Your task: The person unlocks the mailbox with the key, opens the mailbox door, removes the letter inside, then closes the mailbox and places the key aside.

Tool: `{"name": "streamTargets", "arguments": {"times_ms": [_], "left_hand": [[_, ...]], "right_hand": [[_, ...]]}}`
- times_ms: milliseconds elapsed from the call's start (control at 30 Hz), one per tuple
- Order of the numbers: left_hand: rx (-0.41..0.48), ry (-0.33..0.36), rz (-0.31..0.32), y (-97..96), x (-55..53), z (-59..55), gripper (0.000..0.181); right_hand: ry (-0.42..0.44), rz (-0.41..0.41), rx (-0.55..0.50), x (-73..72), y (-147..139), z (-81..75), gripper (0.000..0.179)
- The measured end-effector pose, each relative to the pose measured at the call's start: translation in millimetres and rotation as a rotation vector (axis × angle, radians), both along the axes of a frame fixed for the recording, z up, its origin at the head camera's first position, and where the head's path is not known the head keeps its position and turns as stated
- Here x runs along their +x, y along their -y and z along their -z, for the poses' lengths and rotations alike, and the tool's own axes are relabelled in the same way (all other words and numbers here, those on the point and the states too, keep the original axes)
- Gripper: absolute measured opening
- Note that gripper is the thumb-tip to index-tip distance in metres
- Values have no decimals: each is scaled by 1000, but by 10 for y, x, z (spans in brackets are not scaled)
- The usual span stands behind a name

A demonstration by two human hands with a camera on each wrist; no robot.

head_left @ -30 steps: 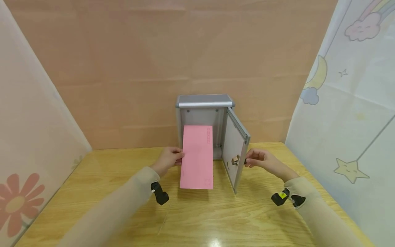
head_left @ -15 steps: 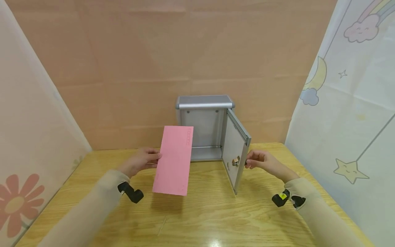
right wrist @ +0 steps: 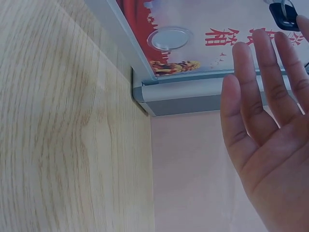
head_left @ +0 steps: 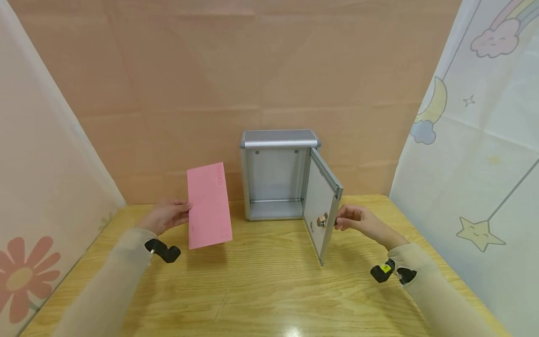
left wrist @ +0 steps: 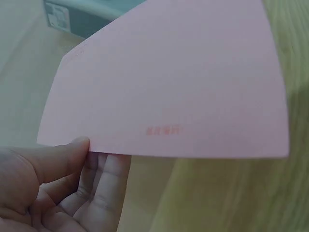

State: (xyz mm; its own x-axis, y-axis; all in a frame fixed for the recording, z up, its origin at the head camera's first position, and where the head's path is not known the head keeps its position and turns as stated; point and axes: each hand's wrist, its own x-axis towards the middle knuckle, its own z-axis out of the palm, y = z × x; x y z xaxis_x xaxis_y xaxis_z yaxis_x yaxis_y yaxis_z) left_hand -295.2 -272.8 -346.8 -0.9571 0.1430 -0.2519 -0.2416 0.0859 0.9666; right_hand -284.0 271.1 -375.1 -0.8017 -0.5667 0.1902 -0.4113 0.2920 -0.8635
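Observation:
My left hand [head_left: 166, 216] pinches a pink envelope [head_left: 209, 206] by its left long edge, thumb in front and fingers behind. The envelope stands tilted above the table, left of a grey metal mailbox [head_left: 278, 136]. The mailbox door [head_left: 321, 196] is swung out on its right side, baring the inside and a lock cam [head_left: 322, 220]. At the door's free edge, my right hand [head_left: 358, 220] pinches a small black-headed key at the lock. The right wrist view shows a black key head [right wrist: 285, 17] on a ring, in front of the door's printed face, with my outer fingers stretched out.
The mailbox stands on a wood-grain table [head_left: 261, 290] against a tan back sheet [head_left: 189, 93]. Printed sheets close both sides, with a flower on the left and a star [head_left: 480, 232] on the right. Black wrist cameras [head_left: 163, 250] sit on both sleeves.
My left hand has carried the envelope leftward, from in front of the mailbox opening to beside it, and its tilt has changed. The right hand and the door stay in place.

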Motion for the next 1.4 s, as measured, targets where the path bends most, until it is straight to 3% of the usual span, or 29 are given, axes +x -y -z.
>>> {"name": "streamTargets", "arguments": {"times_ms": [167, 300, 667, 1100, 1267, 1400], "left_hand": [[-165, 68, -31, 21, -67, 250, 38], [-268, 135, -68, -1, -108, 382, 36], [-324, 199, -70, -75, -200, 519, 30], [-461, 180, -43, -159, -332, 632, 27], [-539, 117, -47, -179, -372, 680, 23], [-662, 43, -59, -212, -389, 693, 15]], "right_hand": [[-1, -4, -2, 1, 23, 3, 13], [-6, -9, -5, -5, 48, -8, 14], [3, -8, -12, -41, 84, -10, 14], [-5, -23, -18, -61, 113, -31, 11], [-2, -16, -16, -66, 116, -36, 12], [1, 1, -18, -65, 122, -31, 11]]}}
